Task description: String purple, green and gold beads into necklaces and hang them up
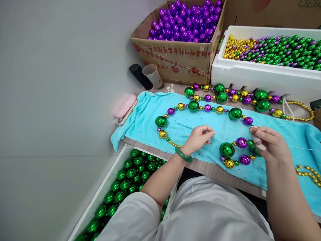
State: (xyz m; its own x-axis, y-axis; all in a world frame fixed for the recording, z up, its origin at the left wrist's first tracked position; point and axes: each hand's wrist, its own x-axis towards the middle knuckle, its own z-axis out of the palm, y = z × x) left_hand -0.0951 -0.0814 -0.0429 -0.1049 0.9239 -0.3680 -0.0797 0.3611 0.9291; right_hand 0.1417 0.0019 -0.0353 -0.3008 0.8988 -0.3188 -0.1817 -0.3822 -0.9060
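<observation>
A strand of green, purple and gold beads (193,106) curves over the turquoise towel (150,107). My left hand (200,139), with a green bangle (184,155) at the wrist, is closed in a pinch above the towel inside this curve. A faint, thin string appears to stretch from its fingertips toward my right hand (269,142). My right hand is also pinched, at the strand's right end beside a purple bead. White wrapping shows on its fingers. Below it lies a short loop of beads (227,149), partly hidden by the hand.
A cardboard box (173,60) of purple beads and a white foam box (260,75) of bead strands stand behind. More strung beads (222,97) lie before them. A white bin (100,187) of green beads is at lower left. Gold bead strings (307,174) lie right; a cup (152,76) stands left.
</observation>
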